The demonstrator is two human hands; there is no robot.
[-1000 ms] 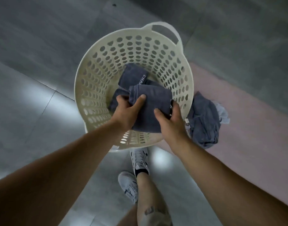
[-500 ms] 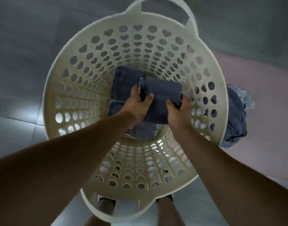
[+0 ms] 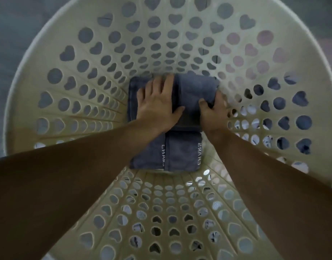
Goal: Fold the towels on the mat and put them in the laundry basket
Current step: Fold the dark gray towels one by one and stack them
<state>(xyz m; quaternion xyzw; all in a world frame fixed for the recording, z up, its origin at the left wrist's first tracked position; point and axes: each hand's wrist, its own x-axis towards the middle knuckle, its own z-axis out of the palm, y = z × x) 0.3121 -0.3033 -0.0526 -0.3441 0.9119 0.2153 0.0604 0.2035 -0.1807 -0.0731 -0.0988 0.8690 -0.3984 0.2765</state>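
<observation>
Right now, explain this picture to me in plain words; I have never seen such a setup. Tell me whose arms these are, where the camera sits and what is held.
No machine here: a person works with bare hands, and the one camera sits on their head, looking down along both forearms. The cream bowl full of holes is a laundry basket, seen from above. At its bottom lie folded grey towels with white lettering. The left hand rests flat, fingers straight, on them. The right hand grips the right edge of the top towel, thumb over it.
</observation>
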